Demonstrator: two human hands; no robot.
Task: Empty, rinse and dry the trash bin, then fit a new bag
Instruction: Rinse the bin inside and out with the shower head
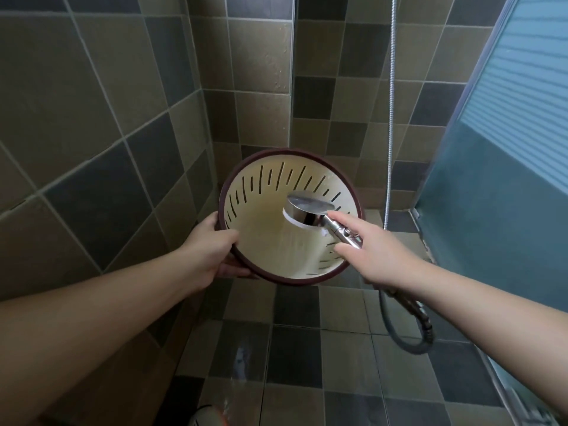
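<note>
The trash bin (270, 235) is held up in the air in a tiled shower corner, tilted so its open mouth faces the camera; cream inside with dark slits round the upper wall, dark red rim and outside. It is gripped at its left rim by the left hand (209, 250): the thumb is hooked over the rim onto the inner wall, the other fingers are curled behind the outer wall, only their tips seen below the rim. The shower head (310, 207), chrome, is held inside the bin's mouth, its round face turned toward the bin's bottom. Its handle is gripped by the right hand (375, 253): the index finger is laid straight along the top of the handle, pointing toward the head, the thumb is stretched along the near side, the remaining fingers are wrapped underneath and mostly hidden, so their exact closure cannot be told. Whether water is running cannot be told for sure; a pale streak is seen on the inner wall below the head. The hose (408, 330) is seen looping down from under the right wrist and rising again along the tiled wall (92, 118). A wet patch is seen on the tiled floor (295, 348). A frosted glass door (507, 149) stands at the right edge.
</note>
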